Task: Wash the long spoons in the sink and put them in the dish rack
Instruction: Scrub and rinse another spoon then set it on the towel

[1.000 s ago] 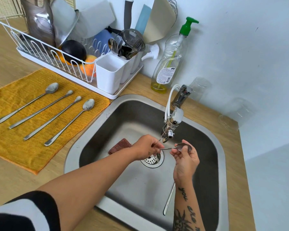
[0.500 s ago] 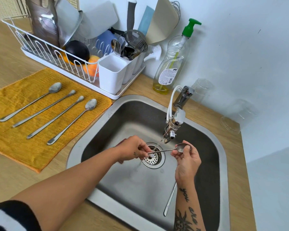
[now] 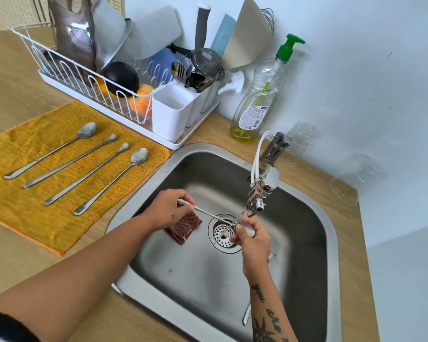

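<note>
Head view, looking down into a steel sink (image 3: 195,280) set in a wooden counter (image 3: 22,95).

Held across the basin, just above the drain (image 3: 223,236): one spoon (image 3: 208,211), roughly level, handle to the left, bowl to the right. Left hand (image 3: 169,209) curled round the handle end, tip poking out past the knuckles. Right hand (image 3: 251,239) pinching the bowl between thumb and fingertips, just below the tap (image 3: 262,193). Thin thread of water slanting from the nozzle toward the drain.

Under the left hand, on the sink floor: a reddish scourer (image 3: 183,228), just left of the drain. Near the front wall of the sink: a second spoon (image 3: 246,315), mostly hidden behind the right forearm, only a bit of handle showing.

Left of the sink, on a yellow cloth (image 3: 35,206): four spoons (image 3: 84,175) side by side, not touching, bowls toward the rack (image 3: 67,67), handles toward the counter's front edge.

Behind the cloth: the white wire rack, crowded with dishes, white cutlery cups (image 3: 171,112) at the end nearest the sink, forks and other cutlery standing in the rear cups.

Against the wall, between rack and tap: a soap bottle (image 3: 257,102) with a green pump. Right of the tap, by the wall: two clear glasses (image 3: 344,191), upside down on the counter.
</note>
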